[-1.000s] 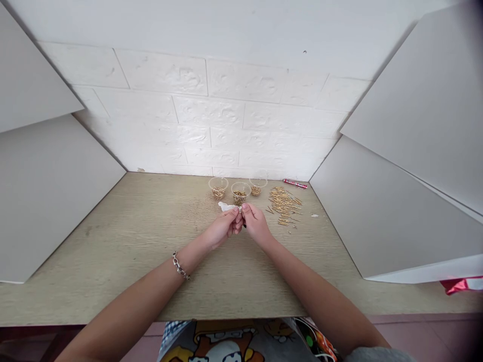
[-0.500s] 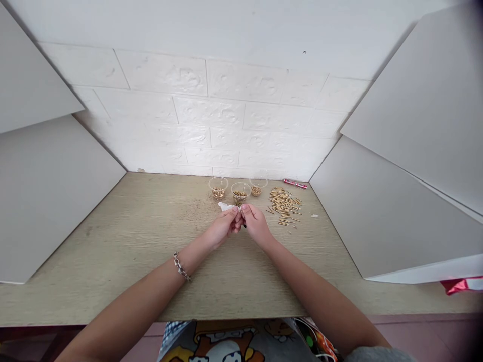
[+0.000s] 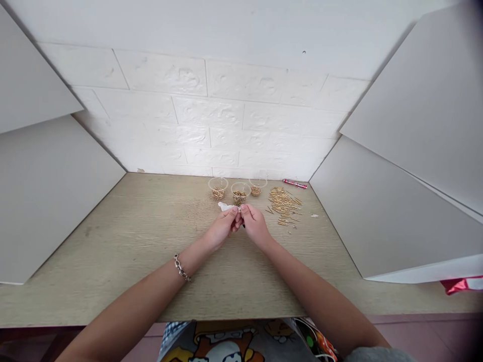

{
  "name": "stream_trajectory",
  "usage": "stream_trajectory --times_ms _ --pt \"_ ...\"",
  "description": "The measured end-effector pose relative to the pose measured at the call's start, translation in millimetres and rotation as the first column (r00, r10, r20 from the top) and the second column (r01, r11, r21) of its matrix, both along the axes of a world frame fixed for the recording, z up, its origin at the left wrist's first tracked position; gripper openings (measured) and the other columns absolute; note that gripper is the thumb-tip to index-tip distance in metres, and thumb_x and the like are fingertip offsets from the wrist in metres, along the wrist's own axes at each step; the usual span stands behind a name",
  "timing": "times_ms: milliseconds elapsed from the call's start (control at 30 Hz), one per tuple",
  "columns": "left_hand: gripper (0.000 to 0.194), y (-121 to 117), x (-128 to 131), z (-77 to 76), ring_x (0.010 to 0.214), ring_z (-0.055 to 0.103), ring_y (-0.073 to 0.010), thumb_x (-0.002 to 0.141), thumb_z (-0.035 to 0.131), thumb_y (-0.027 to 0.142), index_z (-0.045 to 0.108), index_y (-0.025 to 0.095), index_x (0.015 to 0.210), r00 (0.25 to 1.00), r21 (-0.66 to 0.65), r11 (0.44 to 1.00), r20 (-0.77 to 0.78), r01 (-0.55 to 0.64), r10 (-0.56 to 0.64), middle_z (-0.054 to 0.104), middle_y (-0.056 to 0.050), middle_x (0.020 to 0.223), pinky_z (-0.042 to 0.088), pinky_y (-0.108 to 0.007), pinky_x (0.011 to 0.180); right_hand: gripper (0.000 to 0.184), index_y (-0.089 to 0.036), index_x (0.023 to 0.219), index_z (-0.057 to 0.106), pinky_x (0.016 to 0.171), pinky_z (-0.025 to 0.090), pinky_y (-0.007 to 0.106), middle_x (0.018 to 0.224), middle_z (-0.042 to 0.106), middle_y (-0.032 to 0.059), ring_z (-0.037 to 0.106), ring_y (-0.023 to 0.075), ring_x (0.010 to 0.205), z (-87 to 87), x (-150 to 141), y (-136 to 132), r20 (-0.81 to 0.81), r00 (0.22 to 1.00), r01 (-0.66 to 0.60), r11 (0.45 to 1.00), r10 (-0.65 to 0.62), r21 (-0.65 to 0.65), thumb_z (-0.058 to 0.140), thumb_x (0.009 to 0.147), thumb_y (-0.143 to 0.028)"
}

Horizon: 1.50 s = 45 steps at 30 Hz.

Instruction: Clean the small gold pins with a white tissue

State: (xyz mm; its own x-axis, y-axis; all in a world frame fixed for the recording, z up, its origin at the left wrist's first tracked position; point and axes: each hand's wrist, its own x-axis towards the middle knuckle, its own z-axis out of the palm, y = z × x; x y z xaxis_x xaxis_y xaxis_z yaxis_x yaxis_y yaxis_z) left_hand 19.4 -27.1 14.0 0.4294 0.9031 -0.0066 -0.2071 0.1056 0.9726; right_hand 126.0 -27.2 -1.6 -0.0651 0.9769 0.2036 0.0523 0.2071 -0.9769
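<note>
At the middle of the counter [image 3: 113, 261], just below a row of 3 clear plastic cups, the person's left hand [image 3: 225, 227] and right hand [image 3: 256, 226] meet at the fingertips. The fingers [image 3: 234, 213] of the left hand are together and pinch a white scrap [image 3: 226, 206], perhaps tissue or thin film, too small to tell, and its loose end points towards 10 o'clock. The fingers [image 3: 246, 208] of the right hand are also together, clamped on the scrap's other end, where a tiny bright bit [image 3: 239, 208] shows between the 2 hands. What that bit is can't be made out at this size. A chain bracelet [image 3: 181, 267] circles the left wrist.

At 12 o'clock from the hands stand the cups [image 3: 240, 193], each with a small heap of gold-coloured pieces in the bottom. At 2 o'clock a far larger spread of loose brass-coloured pins [image 3: 283, 205] lies outside them, so 3 small lots are gathered and much more sits out on the wood. Only a few strays lie apart from that spread.

A slim red-and-silver tube [image 3: 295, 183] lies against the white brick-textured wall [image 3: 207, 125] at 1 o'clock, and a small white fleck [image 3: 314, 215] sits at 3 o'clock.
</note>
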Motion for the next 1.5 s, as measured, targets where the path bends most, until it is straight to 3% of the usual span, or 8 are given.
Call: stream_trajectory --times_ms 400,667,800,1000,1133,1500 --pt "0.038 2.2 3.3 -4.0 0.047 0.03 -0.0081 0.082 0.035 0.041 0.036 0.017 0.054 0.954 0.214 0.963 -0.21 -0.167 0.212 0.035 0.004 0.049 0.027 -0.023 0.047 0.034 -0.02 0.056 0.039 0.056 0.036 0.024 0.053 0.05 -0.0015 0.047 0.0115 0.054 8.4 -0.6 -6.0 0.336 0.917 0.154 0.967 -0.215 0.201 0.031 0.086 -0.034" --pt "0.035 0.6 9.5 -9.0 0.048 0.031 -0.0087 0.082 0.035 0.04 0.037 0.017 0.056 0.931 0.242 0.933 -0.186 -0.267 0.315 0.035 0.004 0.051 0.028 -0.023 0.05 0.031 -0.02 0.056 0.032 0.052 0.028 0.023 0.052 0.041 -0.0031 0.038 0.0103 0.051 1.6 -5.6 -5.2 0.417 0.829 0.251 0.915 -0.372 0.316 0.03 0.086 -0.031" --pt "0.033 1.3 9.4 -9.6 0.049 0.031 -0.0091 0.082 0.036 0.039 0.038 0.017 0.057 0.927 0.249 0.926 -0.175 -0.284 0.331 0.035 0.004 0.051 0.028 -0.024 0.05 0.031 -0.02 0.057 0.031 0.052 0.027 0.023 0.053 0.041 -0.003 0.038 0.0103 0.051 1.6 -6.2 -4.7 0.415 0.827 0.257 0.911 -0.38 0.322 0.03 0.086 -0.031" --pt "0.036 6.2 1.7 -9.6 0.049 0.032 -0.0089 0.083 0.034 0.04 0.036 0.017 0.054 0.952 0.3 0.942 -0.215 -0.15 0.22 0.035 0.004 0.051 0.028 -0.024 0.05 0.032 -0.02 0.059 0.037 0.053 0.031 0.023 0.052 0.044 -0.003 0.041 0.0107 0.051 4.7 -4.8 -4.0 0.354 0.895 0.21 0.956 -0.273 0.206 0.028 0.086 -0.033" --pt "0.036 5.5 2.7 -14.5 0.051 0.033 -0.0092 0.082 0.037 0.042 0.039 0.016 0.056 0.939 0.323 0.931 -0.232 -0.171 0.253 0.037 0.003 0.054 0.027 -0.023 0.05 0.032 -0.02 0.059 0.038 0.052 0.032 0.024 0.051 0.045 -0.0033 0.043 0.0112 0.051 5.7 -6.3 -4.3 0.303 0.908 0.248 0.955 -0.288 0.164 0.029 0.086 -0.035" --pt "0.041 -2.0 9.0 -5.7 0.046 0.029 -0.007 0.078 0.041 0.049 0.033 0.017 0.054 0.98 0.083 0.977 -0.01 -0.199 0.2 0.032 0.005 0.048 0.024 -0.021 0.046 0.034 -0.021 0.058 0.038 0.051 0.034 0.023 0.05 0.043 -0.0037 0.042 0.0106 0.05 -1.3 -6.2 -2.4 0.232 0.939 0.223 0.963 -0.255 0.153 0.029 0.086 -0.039"
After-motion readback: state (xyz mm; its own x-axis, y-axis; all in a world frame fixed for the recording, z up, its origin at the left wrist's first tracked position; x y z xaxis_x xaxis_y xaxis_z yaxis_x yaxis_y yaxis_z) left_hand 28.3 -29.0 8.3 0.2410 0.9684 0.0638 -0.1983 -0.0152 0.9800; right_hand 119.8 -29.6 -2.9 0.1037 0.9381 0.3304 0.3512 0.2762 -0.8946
